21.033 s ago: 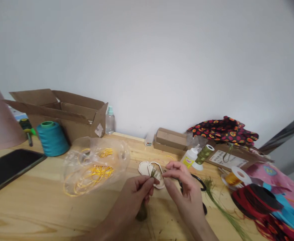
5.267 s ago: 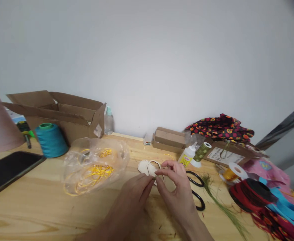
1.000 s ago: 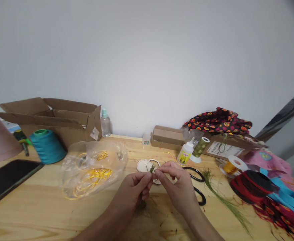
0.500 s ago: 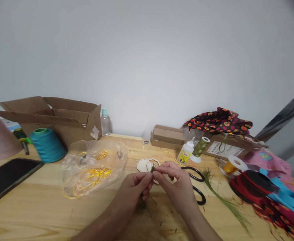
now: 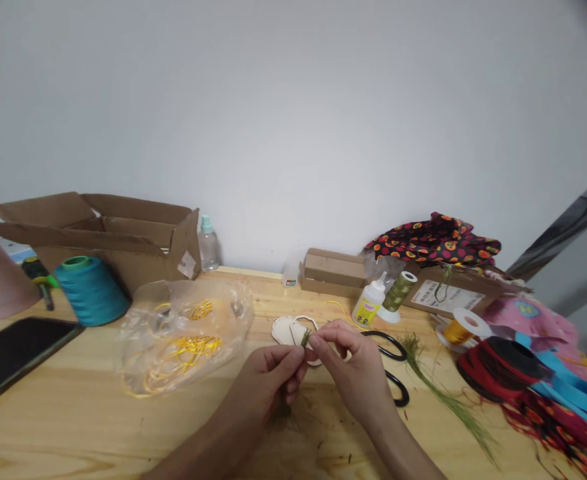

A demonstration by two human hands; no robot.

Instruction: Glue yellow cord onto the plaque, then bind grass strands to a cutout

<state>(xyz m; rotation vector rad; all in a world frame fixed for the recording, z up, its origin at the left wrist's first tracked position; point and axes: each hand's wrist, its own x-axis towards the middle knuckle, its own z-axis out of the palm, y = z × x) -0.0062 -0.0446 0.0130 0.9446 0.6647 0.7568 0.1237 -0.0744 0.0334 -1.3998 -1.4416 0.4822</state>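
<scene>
My left hand [image 5: 269, 379] pinches a small tuft of green grass-like fibres [image 5: 305, 337] above the wooden table [image 5: 63, 427]. My right hand [image 5: 352, 365] is closed too, its fingertips pinching at the top of the same tuft. Both hands meet just in front of two pale wooden cut-out shapes [image 5: 287, 329] lying on the table. More of the bundle hangs dark below my left hand, partly hidden by it.
Black-handled scissors [image 5: 396, 380] and loose green fibres [image 5: 443, 400] lie right of my hands. A glue bottle [image 5: 368, 305], olive thread spool [image 5: 398, 292], gold spool [image 5: 461, 328] and ribbons [image 5: 533, 380] sit at right. A plastic bag of yellow cord [image 5: 183, 333], teal cone [image 5: 89, 291], phone [image 5: 13, 353] and open carton [image 5: 103, 230] at left.
My hands have stayed together on the tuft, the right fingertips shifting slightly on its top. The view has drifted a little to the right.
</scene>
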